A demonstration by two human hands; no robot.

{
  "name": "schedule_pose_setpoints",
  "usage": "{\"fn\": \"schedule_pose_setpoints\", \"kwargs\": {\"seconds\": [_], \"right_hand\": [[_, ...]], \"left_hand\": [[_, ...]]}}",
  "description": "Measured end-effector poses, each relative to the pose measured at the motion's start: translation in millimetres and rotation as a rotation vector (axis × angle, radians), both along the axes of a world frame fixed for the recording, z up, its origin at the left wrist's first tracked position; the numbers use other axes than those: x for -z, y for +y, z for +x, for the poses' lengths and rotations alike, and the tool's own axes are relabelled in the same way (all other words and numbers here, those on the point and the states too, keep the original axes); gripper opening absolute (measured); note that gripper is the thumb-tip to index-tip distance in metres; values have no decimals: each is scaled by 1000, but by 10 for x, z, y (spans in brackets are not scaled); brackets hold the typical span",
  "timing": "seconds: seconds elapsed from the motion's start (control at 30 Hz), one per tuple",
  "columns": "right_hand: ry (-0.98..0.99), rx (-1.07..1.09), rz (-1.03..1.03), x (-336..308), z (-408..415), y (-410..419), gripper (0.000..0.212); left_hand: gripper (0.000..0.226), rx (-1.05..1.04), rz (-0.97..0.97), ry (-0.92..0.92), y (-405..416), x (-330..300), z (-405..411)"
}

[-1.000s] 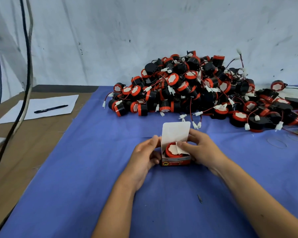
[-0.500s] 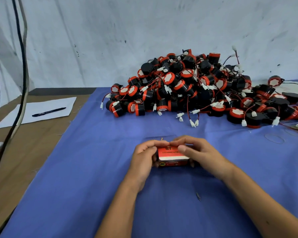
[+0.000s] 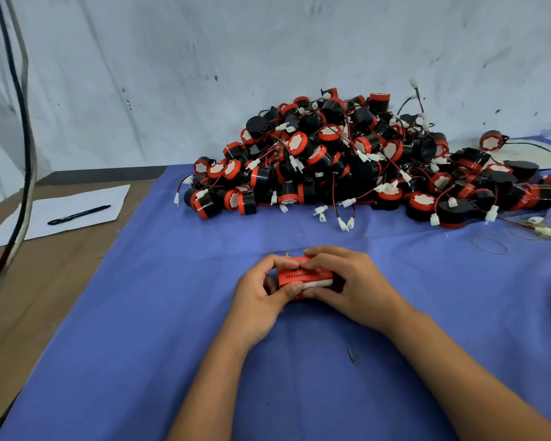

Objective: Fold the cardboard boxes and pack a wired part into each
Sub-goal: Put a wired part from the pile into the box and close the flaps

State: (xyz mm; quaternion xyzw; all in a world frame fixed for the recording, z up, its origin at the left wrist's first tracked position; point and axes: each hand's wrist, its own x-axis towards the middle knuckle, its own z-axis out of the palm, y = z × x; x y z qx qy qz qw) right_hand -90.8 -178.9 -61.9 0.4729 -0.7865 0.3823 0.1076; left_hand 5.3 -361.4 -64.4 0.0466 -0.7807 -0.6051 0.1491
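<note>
both hands [image 3: 261, 291] [image 3: 353, 281] clenched around red box [image 3: 303, 275] on blue cloth [image 3: 172, 313], scuffed white wall [image 3: 204, 74] behind

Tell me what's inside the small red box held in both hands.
Nothing shows: the red box is closed, with left hand and right hand gripping it. Its contents are covered.

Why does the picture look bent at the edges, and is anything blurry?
Head view: the wide lens bows the black cable at the left edge; light is soft and even, with no glare; the small red box between the hands is slightly smeared, its print unreadable; the pile of wired parts looks sharper.
</note>
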Motion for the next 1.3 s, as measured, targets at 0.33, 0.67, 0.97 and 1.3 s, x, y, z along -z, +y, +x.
{"fn": "schedule_pose_setpoints", "kwargs": {"seconds": [0.33, 0.67, 0.97, 1.3], "right_hand": [[-125, 73, -72, -43, 70, -45, 30], [-161, 69, -26, -31, 62, -54, 38], [-74, 136, -117, 9, 81, -36, 26], [-109, 153, -271, -19, 90, -20, 5]], "left_hand": [[64, -28, 14, 23, 2, 25, -9], [62, -19, 45, 44, -31, 73, -26], [6, -251, -203, 250, -22, 62, -58], [21, -282, -452, 333, 14, 14, 19]]}}
